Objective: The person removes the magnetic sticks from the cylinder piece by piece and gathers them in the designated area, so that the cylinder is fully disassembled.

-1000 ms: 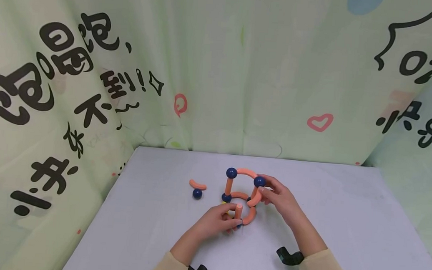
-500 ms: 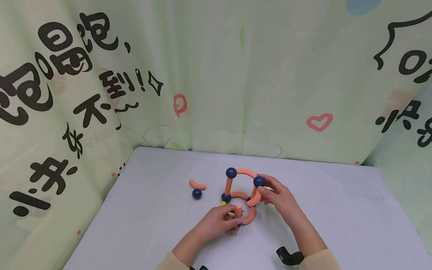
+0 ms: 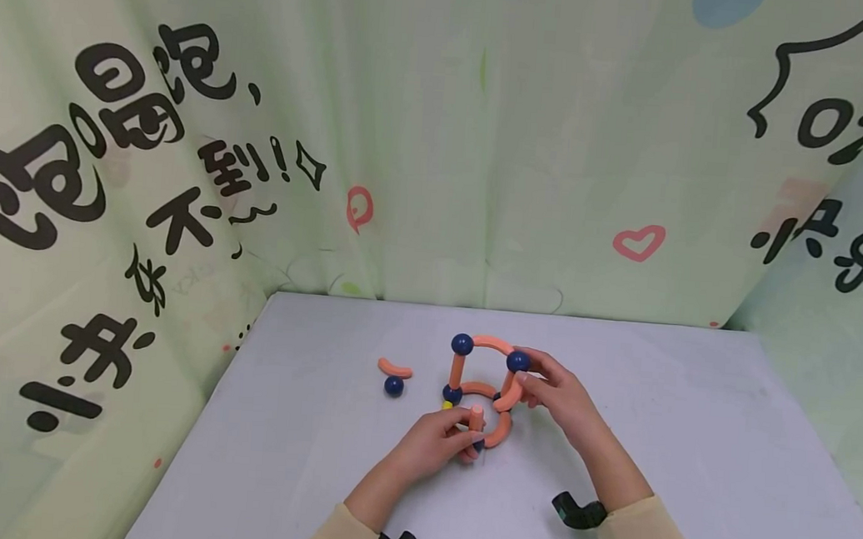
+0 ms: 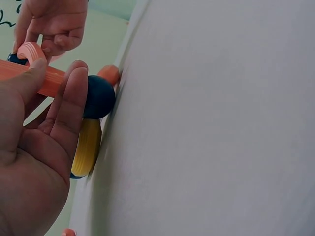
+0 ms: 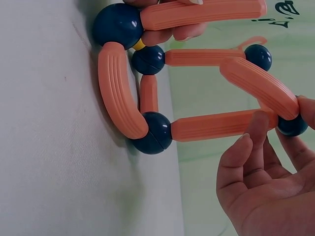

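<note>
Pinching rod (image 3: 476,419) in left hand (image 3: 430,447), ball (image 3: 518,362) in right hand (image 3: 559,398) — best steadied together, without tugging the frame (image 3: 457,372).

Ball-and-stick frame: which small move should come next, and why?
Probably the left hand should fetch the blue ball outside the frame and cap the upright orange stick: this stick's upper end is bare, and the curved orange stick near the right hand has one bare end.

Head view looks forward and down; close wrist views share both hands (image 3: 428,446)
</note>
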A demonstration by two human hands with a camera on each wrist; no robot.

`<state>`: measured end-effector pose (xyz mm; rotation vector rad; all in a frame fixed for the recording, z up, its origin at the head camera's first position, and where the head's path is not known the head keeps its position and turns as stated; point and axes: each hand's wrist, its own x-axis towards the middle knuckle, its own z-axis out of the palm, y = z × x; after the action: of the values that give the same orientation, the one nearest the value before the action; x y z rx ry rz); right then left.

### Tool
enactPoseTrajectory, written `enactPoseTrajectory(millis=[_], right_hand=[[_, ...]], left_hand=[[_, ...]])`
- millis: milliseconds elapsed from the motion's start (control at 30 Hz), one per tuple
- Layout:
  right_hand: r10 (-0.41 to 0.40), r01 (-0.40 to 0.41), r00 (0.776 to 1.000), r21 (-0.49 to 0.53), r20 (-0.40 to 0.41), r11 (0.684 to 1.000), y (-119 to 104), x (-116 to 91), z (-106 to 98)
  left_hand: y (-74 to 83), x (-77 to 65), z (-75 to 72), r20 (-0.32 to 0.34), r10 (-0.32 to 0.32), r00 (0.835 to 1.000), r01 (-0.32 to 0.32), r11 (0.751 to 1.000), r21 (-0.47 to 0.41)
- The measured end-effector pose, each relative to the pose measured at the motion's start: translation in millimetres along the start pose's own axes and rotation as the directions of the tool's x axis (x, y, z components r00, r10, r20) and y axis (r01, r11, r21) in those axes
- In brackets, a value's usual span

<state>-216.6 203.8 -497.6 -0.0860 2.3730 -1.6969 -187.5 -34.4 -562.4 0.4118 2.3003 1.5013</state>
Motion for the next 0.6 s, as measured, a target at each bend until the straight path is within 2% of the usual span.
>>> enactPoseTrajectory(millis=[433, 600], right_hand=[[-0.011, 0.011, 1.0, -0.011, 0.0, 1.0, 2.6, 1.2, 0.7], [-0.012, 0.012, 1.0, 0.022, -0.001, 1.0, 2.7, 1.7, 0.0]], left_hand=[[-0.9, -0.3, 1.6, 0.0, 0.011, 1.0, -0.011, 1.0, -0.015], [0.0, -1.2, 1.9, -0.013, 0.009, 1.0, -0.009, 0.999, -0.043]])
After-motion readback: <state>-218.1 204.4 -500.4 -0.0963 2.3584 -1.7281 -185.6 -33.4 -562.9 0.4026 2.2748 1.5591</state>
